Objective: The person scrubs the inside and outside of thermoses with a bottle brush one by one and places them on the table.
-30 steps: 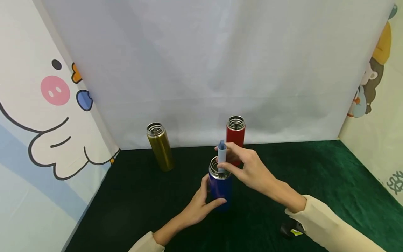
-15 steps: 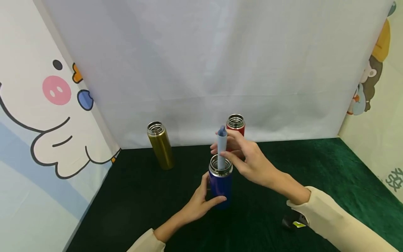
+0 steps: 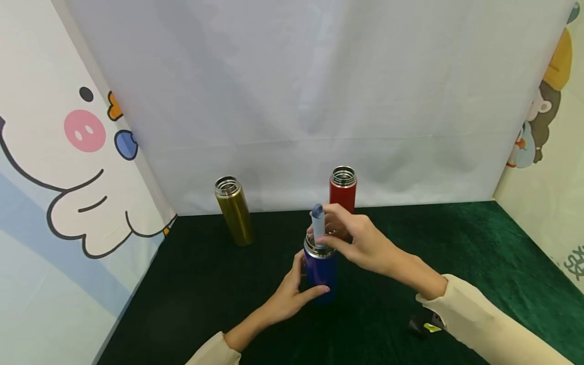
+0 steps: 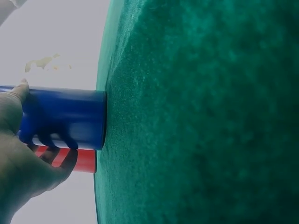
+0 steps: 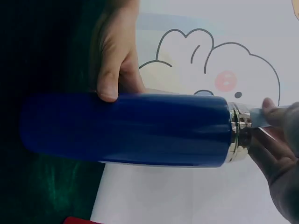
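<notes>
Head | vs 0.5s ago | pale-blue stick [image 3: 318, 226] — deeper in blue bottle [image 3: 321, 271]

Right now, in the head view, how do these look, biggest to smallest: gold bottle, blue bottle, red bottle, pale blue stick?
By visible part, largest first:
1. Blue bottle and gold bottle: too close to rank; the blue is nearer and partly covered.
2. Red bottle, partly hidden by the right hand.
3. Pale blue stick.
</notes>
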A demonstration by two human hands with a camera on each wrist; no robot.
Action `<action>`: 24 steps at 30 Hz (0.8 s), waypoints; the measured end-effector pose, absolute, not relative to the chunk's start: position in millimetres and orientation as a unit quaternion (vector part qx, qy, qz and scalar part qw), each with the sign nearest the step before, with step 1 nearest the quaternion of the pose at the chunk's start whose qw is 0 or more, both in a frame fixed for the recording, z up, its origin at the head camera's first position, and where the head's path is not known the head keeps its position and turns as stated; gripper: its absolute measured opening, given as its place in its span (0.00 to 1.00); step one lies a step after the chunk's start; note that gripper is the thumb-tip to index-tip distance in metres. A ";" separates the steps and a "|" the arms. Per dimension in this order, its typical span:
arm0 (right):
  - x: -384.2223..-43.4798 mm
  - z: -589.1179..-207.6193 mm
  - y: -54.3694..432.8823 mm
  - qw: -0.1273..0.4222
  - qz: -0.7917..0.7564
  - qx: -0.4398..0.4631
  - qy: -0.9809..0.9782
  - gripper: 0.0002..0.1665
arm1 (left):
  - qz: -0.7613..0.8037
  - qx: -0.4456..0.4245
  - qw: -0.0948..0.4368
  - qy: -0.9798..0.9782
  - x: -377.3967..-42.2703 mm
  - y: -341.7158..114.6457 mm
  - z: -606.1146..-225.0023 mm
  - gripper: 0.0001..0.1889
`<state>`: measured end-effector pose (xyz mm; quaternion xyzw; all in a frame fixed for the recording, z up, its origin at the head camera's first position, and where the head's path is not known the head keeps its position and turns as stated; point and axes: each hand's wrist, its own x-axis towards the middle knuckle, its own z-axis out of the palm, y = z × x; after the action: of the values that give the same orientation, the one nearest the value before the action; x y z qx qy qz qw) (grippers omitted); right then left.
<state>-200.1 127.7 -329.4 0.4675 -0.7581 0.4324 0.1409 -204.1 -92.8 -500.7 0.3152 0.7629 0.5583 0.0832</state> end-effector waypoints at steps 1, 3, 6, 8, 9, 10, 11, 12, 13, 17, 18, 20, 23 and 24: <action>-200.5 -328.9 128.0 0.126 0.423 0.481 -0.757 0.30 | 0.559 0.314 0.083 0.763 -209.2 -93.2 -511.1 0.45; -200.7 -325.7 128.6 0.108 0.416 0.494 -0.755 0.30 | 0.557 0.308 0.085 0.766 -219.9 -94.1 -532.4 0.47; -199.6 -316.7 130.2 0.114 0.434 0.484 -0.752 0.31 | 0.563 0.287 0.092 0.770 -229.7 -93.6 -551.2 0.49; -199.4 -309.8 131.8 0.131 0.455 0.476 -0.741 0.31 | 0.566 0.276 0.096 0.771 -231.2 -93.6 -552.5 0.49; -199.4 -306.9 132.6 0.139 0.468 0.472 -0.734 0.32 | 0.567 0.275 0.096 0.771 -231.1 -93.7 -551.4 0.49; -199.1 -304.0 133.3 0.152 0.478 0.470 -0.726 0.32 | 0.566 0.284 0.089 0.769 -229.2 -93.7 -546.4 0.49; -199.3 -302.1 134.2 0.164 0.487 0.471 -0.717 0.32 | 0.563 0.285 0.088 0.771 -228.5 -93.8 -544.1 0.48; -198.5 -300.4 134.8 0.175 0.492 0.472 -0.710 0.31 | 0.556 0.291 0.085 0.774 -226.6 -93.9 -539.4 0.48; -197.7 -299.4 135.4 0.184 0.497 0.474 -0.704 0.31 | 0.550 0.295 0.084 0.777 -224.4 -94.0 -534.2 0.48; -192.9 -298.5 137.2 0.213 0.502 0.469 -0.695 0.30 | 0.531 0.321 0.074 0.781 -215.2 -94.4 -515.9 0.46; -192.0 -298.8 137.5 0.218 0.504 0.464 -0.695 0.30 | 0.527 0.327 0.072 0.781 -214.1 -94.9 -514.6 0.46; -191.2 -300.1 138.3 0.230 0.511 0.444 -0.699 0.32 | 0.532 0.325 0.076 0.778 -215.0 -95.2 -517.9 0.45; -191.8 -303.4 139.3 0.240 0.520 0.410 -0.710 0.34 | 0.544 0.313 0.086 0.774 -221.0 -94.5 -529.7 0.44; -192.6 -304.6 139.3 0.245 0.519 0.402 -0.713 0.34 | 0.545 0.305 0.089 0.776 -224.0 -94.3 -535.3 0.44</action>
<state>-192.6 139.3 -304.6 0.4024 -0.7135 0.5189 0.2446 -224.0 -94.3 -535.3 0.3054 0.7758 0.5449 0.0892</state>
